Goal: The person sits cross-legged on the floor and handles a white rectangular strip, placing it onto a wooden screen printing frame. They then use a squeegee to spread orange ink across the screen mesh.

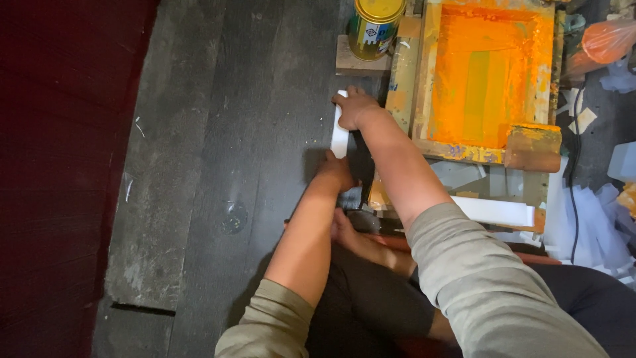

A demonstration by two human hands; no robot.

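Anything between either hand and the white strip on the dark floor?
Nothing visible. The right hand already presses on the far end of the white strip, and the left hand is at its near end. The yellow tin and the orange-stained wooden frame sit beyond and to the right, apart from the strip.

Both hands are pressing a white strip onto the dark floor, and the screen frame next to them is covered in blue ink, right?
Not quite: the ink is orange, not blue. The head view shows both hands, left hand and right hand, on the white strip, with the orange-inked screen frame beside them.
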